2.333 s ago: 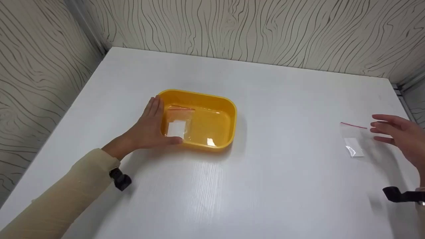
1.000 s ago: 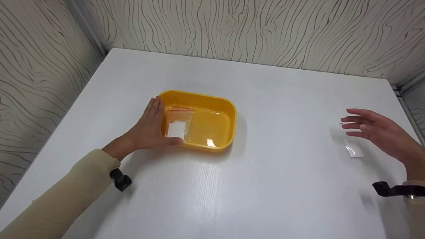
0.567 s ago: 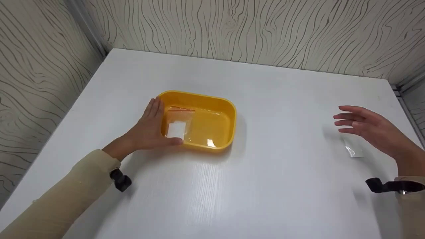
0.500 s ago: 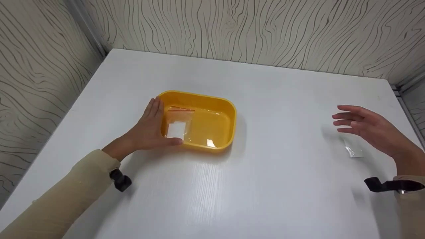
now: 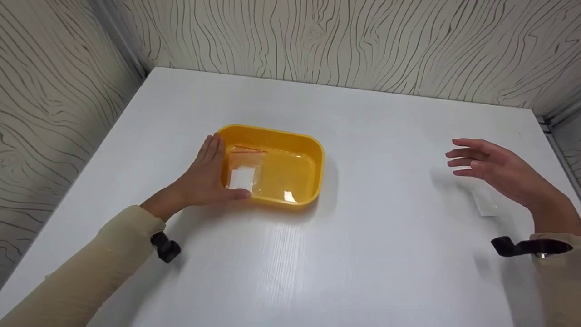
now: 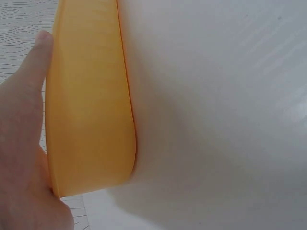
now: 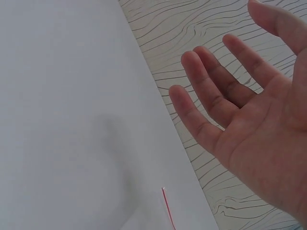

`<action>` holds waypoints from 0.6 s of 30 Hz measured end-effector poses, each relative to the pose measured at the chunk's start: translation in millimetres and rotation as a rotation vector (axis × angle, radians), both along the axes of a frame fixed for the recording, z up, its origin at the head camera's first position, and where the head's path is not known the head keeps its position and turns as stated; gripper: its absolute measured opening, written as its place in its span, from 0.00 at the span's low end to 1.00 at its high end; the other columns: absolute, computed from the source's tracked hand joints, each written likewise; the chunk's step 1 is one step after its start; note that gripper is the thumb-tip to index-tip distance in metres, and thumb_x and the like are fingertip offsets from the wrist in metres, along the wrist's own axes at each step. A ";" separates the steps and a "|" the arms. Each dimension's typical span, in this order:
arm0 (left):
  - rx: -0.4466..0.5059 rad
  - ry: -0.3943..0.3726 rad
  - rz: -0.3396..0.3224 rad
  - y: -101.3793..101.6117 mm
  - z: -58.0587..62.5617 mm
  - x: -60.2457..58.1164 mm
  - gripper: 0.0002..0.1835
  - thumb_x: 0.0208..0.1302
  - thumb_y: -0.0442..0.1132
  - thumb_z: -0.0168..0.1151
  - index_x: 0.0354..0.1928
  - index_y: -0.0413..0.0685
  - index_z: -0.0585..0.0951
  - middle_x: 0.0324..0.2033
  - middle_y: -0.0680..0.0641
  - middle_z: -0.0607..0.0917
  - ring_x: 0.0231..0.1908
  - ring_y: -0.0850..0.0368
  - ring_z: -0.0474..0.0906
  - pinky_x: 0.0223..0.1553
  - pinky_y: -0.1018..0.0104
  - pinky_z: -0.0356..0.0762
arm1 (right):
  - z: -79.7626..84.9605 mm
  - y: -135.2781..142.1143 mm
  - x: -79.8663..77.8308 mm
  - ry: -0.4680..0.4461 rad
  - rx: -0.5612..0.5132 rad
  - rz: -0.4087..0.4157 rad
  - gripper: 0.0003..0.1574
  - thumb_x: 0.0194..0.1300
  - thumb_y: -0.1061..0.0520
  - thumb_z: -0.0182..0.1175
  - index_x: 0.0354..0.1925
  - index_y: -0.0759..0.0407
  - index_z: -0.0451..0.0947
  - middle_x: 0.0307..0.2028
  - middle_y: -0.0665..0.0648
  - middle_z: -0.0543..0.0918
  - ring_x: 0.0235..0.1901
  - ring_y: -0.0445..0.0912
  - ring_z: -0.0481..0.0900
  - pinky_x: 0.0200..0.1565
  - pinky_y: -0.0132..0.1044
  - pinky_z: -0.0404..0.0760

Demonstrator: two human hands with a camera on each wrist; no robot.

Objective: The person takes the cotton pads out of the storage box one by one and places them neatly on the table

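My left hand point(image 5: 202, 175) rests against the left end of a yellow plastic box point(image 5: 290, 205), its fingers straight along the left rim and the thumb lying on the front rim. In the left wrist view the hand point(image 6: 21, 129) lies along the outer wall of the box point(image 6: 91, 110). Inside lie clear zip bags point(image 5: 242, 177) with white contents and red seal lines; their number is unclear. On the right, my right hand point(image 5: 494, 165) hovers with relaxed fingers, holding nothing. A small clear zip bag point(image 5: 486, 204) lies below it, partly hidden; its red seal point(image 7: 167, 203) shows in the right wrist view.
A white table point(image 5: 363, 254) carries everything. Behind it stands a wall point(image 5: 317, 41) with a wood-grain line pattern, and a similar panel point(image 5: 41, 104) rises on the left. A black wrist strap point(image 5: 165, 246) sits on the left sleeve.
My right hand has moved left from beside the loose zip bag to above it, now covering its top part in the head view. The left hand and the box stay put.
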State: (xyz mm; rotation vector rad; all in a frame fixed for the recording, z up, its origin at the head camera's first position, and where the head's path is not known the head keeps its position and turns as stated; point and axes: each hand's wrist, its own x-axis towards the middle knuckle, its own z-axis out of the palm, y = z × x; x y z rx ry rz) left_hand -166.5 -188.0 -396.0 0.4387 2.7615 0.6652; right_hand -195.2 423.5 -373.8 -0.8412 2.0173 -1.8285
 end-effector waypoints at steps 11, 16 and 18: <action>-0.001 0.003 0.002 0.2 0.4 0.4 0.79 0.49 0.79 0.65 0.78 0.34 0.29 0.78 0.37 0.26 0.78 0.41 0.20 0.77 0.43 0.35 | 9.5 -18.6 -8.9 -0.003 -0.005 0.051 0.33 0.71 0.81 0.36 0.73 0.80 0.54 0.61 0.67 0.78 0.61 0.53 0.77 0.59 0.40 0.80; -0.009 0.002 -0.003 -0.3 -0.4 0.1 0.78 0.50 0.79 0.65 0.77 0.33 0.29 0.78 0.37 0.26 0.78 0.42 0.19 0.77 0.44 0.33 | 13.1 -25.0 -9.4 -0.016 0.035 0.012 0.32 0.73 0.79 0.38 0.73 0.78 0.55 0.61 0.69 0.76 0.60 0.53 0.78 0.58 0.40 0.81; -0.009 0.004 -0.004 -0.2 -0.4 0.1 0.78 0.50 0.78 0.65 0.77 0.33 0.29 0.78 0.37 0.26 0.78 0.42 0.19 0.77 0.44 0.33 | 14.5 -27.8 -9.9 -0.018 0.043 0.008 0.32 0.73 0.79 0.39 0.73 0.78 0.55 0.61 0.69 0.76 0.60 0.53 0.78 0.58 0.40 0.81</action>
